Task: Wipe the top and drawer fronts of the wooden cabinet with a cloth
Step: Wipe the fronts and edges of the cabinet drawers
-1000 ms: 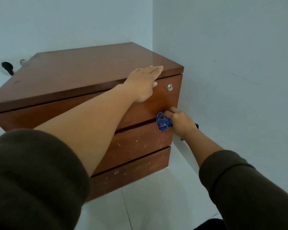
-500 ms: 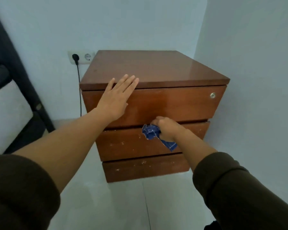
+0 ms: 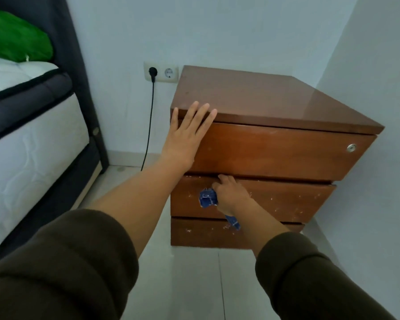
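Note:
A brown wooden cabinet (image 3: 275, 100) with three drawer fronts stands in the room's corner. My left hand (image 3: 187, 135) lies flat with straight fingers against the left end of the top drawer front (image 3: 286, 151), its fingertips reaching the top's front edge. My right hand (image 3: 231, 195) grips a crumpled blue cloth (image 3: 207, 197) against the left part of the middle drawer front (image 3: 291, 199). A tail of the cloth hangs down below my wrist over the bottom drawer front (image 3: 206, 234). White specks mark the two lower fronts.
A round silver lock (image 3: 351, 147) sits at the top drawer's right end. A bed (image 3: 32, 125) with a dark frame and a green pillow (image 3: 12, 38) stands at the left. A wall socket (image 3: 161, 72) holds a black plug with a hanging cable. White walls close in behind and right.
My right hand has slid the cloth leftward along the middle drawer front. My left hand has moved left along the top drawer to its left end. The view has swung, bringing the bed into sight.

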`<state>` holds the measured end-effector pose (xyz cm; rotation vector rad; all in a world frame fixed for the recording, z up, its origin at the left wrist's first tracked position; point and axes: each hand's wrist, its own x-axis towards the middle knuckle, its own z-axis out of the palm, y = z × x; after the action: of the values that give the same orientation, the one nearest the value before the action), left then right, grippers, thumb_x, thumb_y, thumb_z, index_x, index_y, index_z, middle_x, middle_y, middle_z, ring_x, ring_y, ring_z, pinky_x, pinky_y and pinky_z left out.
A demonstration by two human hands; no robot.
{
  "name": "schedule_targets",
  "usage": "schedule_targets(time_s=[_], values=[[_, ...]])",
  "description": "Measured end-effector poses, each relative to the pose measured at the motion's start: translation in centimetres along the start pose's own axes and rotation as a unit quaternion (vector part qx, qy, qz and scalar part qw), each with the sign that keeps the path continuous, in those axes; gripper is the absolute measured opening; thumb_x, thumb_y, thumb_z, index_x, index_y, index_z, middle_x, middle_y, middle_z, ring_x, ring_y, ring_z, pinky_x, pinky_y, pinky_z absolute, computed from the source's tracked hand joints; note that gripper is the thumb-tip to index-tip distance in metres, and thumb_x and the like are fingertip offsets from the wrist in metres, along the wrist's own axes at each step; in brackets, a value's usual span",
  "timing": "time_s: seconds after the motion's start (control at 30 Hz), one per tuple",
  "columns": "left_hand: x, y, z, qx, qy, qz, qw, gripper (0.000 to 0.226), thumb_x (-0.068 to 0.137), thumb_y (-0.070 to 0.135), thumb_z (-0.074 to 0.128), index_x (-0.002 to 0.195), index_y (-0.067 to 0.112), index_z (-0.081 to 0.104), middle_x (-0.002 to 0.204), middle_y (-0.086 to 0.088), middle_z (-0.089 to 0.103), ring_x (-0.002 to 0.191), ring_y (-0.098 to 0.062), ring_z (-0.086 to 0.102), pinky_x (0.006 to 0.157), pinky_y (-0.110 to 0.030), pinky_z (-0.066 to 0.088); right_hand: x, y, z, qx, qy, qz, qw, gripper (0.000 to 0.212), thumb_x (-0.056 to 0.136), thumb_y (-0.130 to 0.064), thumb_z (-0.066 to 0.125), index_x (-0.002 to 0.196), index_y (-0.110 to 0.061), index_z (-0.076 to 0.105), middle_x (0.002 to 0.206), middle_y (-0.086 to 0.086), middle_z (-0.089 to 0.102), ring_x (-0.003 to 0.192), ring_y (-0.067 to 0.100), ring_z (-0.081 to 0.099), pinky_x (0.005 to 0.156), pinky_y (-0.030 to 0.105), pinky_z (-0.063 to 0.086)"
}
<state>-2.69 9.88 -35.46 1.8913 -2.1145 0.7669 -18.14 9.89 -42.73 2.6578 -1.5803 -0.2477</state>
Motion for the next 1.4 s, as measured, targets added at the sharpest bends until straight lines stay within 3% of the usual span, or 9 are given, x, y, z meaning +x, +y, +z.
schedule_targets(time_s=[0.17, 0.37, 0.63, 0.87, 1.03, 1.13, 1.2, 1.3, 1.4], values=[[0.3, 0.4, 1.0, 0.002, 0.017, -0.011, 1.0, 0.13, 0.067, 0.015, 0.081, 0.146, 0.022, -0.022, 0.158, -0.003, -0.011, 0.146, -0.027, -0.011, 0.112, -0.052, -0.009, 0.5, 0.1, 1.2, 0.002, 0.003, 0.009, 1.0, 0.045, 0.093, -0.022, 0.052, 0.137, -0.016, 0.045, 0.154, 0.016, 0.014, 0.142, 0.035, 0.014, 0.116, 0.047, 0.019], [0.3, 0.7, 1.5, -0.002, 0.029, -0.018, 0.999, 0.129, 0.069, 0.015, 0.08, 0.145, 0.023, -0.024, 0.158, -0.005, -0.01, 0.146, -0.029, -0.011, 0.112, -0.052, -0.009, 0.7, -0.5, 2.0, 0.054, 0.024, 0.018, 0.998, 0.042, 0.091, -0.024, 0.055, 0.131, -0.013, 0.048, 0.152, 0.017, 0.013, 0.142, 0.036, 0.011, 0.112, 0.045, 0.026], [0.4, 1.2, 1.5, 0.007, 0.026, -0.03, 0.999, 0.126, 0.072, 0.016, 0.077, 0.144, 0.024, -0.025, 0.158, -0.005, -0.012, 0.146, -0.029, -0.011, 0.113, -0.053, -0.007, 1.0, -0.2, 0.8, 0.08, 0.004, 0.038, 0.996, 0.036, 0.091, -0.019, 0.055, 0.126, -0.009, 0.051, 0.148, 0.013, 0.015, 0.136, 0.029, 0.023, 0.105, 0.039, 0.038], [0.5, 1.5, 1.7, 0.011, 0.03, -0.036, 0.999, 0.126, 0.071, 0.014, 0.078, 0.145, 0.024, -0.024, 0.158, -0.005, -0.011, 0.146, -0.029, -0.01, 0.113, -0.053, -0.005, -0.1, -0.1, 1.1, 0.096, 0.012, 0.044, 0.994, 0.031, 0.088, -0.014, 0.058, 0.118, -0.005, 0.055, 0.131, 0.011, 0.03, 0.12, 0.027, 0.036, 0.096, 0.037, 0.043], [0.3, 0.8, 1.5, 0.008, 0.044, -0.015, 0.999, 0.126, 0.07, 0.015, 0.079, 0.146, 0.024, -0.021, 0.158, -0.006, -0.011, 0.146, -0.029, -0.009, 0.114, -0.053, -0.003, -1.4, 0.2, 0.6, 0.117, 0.0, 0.035, 0.993, 0.038, 0.091, -0.013, 0.058, 0.126, -0.002, 0.051, 0.133, 0.01, 0.033, 0.12, 0.028, 0.041, 0.1, 0.037, 0.042], [-0.3, -0.4, 1.3, 0.01, 0.051, 0.027, 0.998, 0.118, 0.072, 0.011, 0.077, 0.149, 0.022, -0.012, 0.159, -0.007, -0.011, 0.146, -0.03, -0.009, 0.115, -0.051, -0.001, -1.7, 0.5, -1.0, 0.13, -0.011, 0.024, 0.991, 0.036, 0.092, -0.012, 0.056, 0.127, -0.003, 0.049, 0.131, 0.013, 0.043, 0.112, 0.032, 0.051, 0.087, 0.037, 0.044], [-1.2, -1.1, 1.7, -0.016, 0.081, 0.041, 0.996, 0.107, 0.073, 0.002, 0.072, 0.151, 0.018, 0.0, 0.159, -0.008, -0.004, 0.146, -0.029, -0.003, 0.115, -0.049, 0.005, -1.8, 0.5, -2.6, 0.133, -0.003, 0.01, 0.991, 0.032, 0.092, -0.011, 0.054, 0.123, -0.004, 0.049, 0.121, 0.017, 0.054, 0.105, 0.035, 0.055, 0.072, 0.034, 0.041], [-4.2, -1.7, 3.8, -0.104, 0.107, 0.039, 0.988, 0.091, 0.072, -0.016, 0.061, 0.149, 0.012, 0.022, 0.157, -0.009, 0.017, 0.145, -0.026, 0.017, 0.115, -0.045, 0.019, -1.9, -0.3, -4.9, 0.117, 0.058, -0.013, 0.991, 0.029, 0.09, -0.008, 0.055, 0.119, -0.008, 0.051, 0.109, 0.016, 0.063, 0.096, 0.035, 0.06, 0.067, 0.033, 0.041], [-7.7, -1.4, 5.7, -0.222, 0.008, -0.047, 0.974, 0.08, 0.079, -0.014, 0.057, 0.147, 0.015, 0.028, 0.148, -0.01, 0.037, 0.135, -0.028, 0.038, 0.11, -0.039, 0.032, -1.2, -2.2, -5.6, 0.086, 0.119, -0.042, 0.988, 0.038, 0.087, -0.007, 0.057, 0.124, -0.015, 0.054, 0.111, 0.011, 0.064, 0.098, 0.031, 0.061, 0.076, 0.034, 0.047]])
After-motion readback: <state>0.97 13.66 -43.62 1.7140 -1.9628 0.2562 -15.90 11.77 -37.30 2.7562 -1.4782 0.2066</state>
